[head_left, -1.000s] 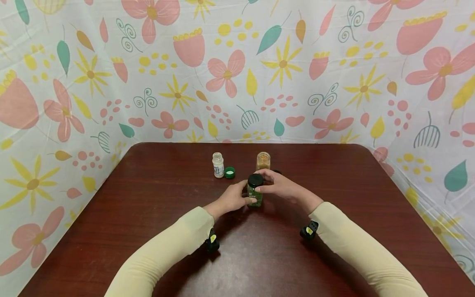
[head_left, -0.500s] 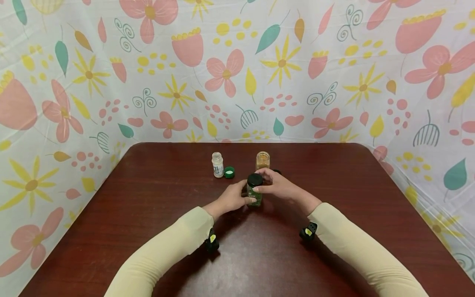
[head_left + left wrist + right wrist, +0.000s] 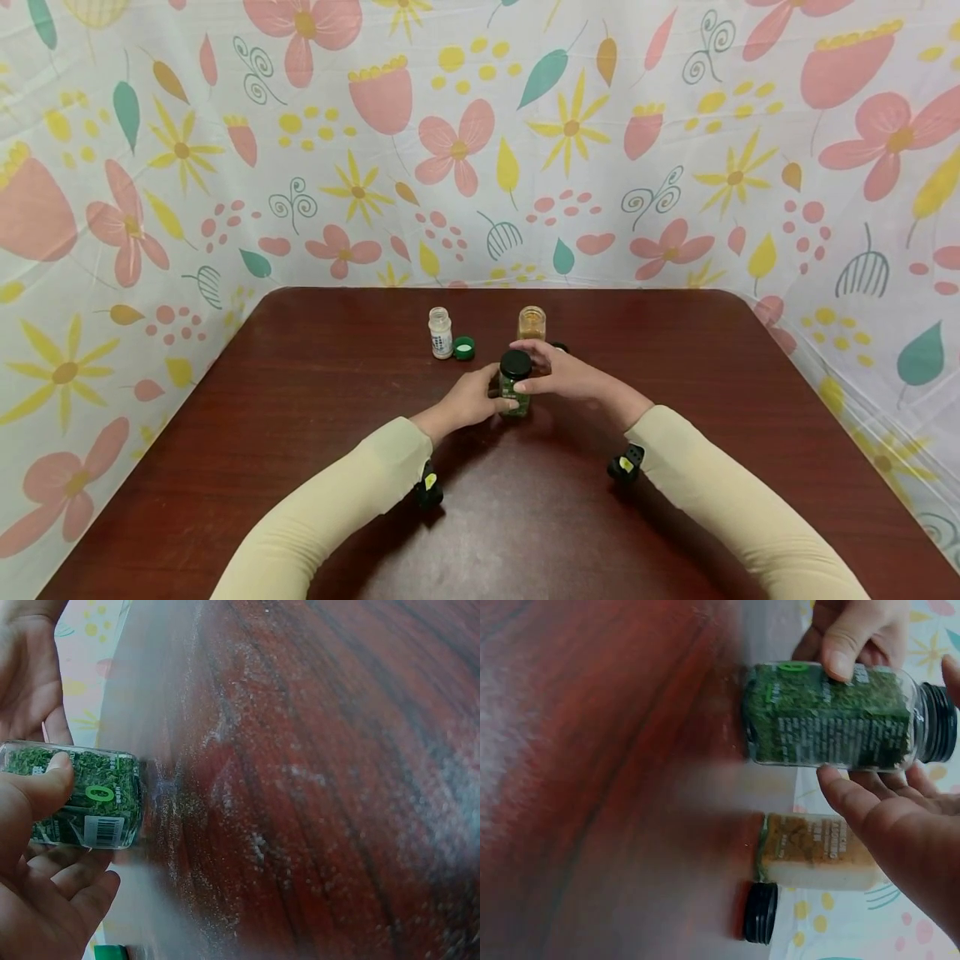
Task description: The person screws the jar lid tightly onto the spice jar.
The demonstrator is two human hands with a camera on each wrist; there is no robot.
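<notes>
A clear jar of dried green herbs (image 3: 514, 398) with a black screw cap (image 3: 515, 364) stands upright on the table in front of the person. My left hand (image 3: 471, 398) grips its lower part, thumb across the front label and fingers behind, as the left wrist view shows. Around the upper right side of the jar is my right hand (image 3: 566, 375). In the right wrist view its loosely bent fingers (image 3: 847, 791) lie along the jar's side, and the thumb is beside the cap without visibly pinching it. The cap sits on the jar.
Behind the right hand stands an uncapped jar of orange-brown powder (image 3: 532, 323), its black cap (image 3: 760, 913) beside it. Farther left is an uncapped white-labelled bottle (image 3: 440, 335) next to a green cap (image 3: 464, 347). A flowered cloth (image 3: 457, 208) hangs behind the dark wooden table (image 3: 360, 333).
The right thumb has slipped slightly down from the cap's edge and the right fingers have loosened a little. The left hand and the jar have stayed in place.
</notes>
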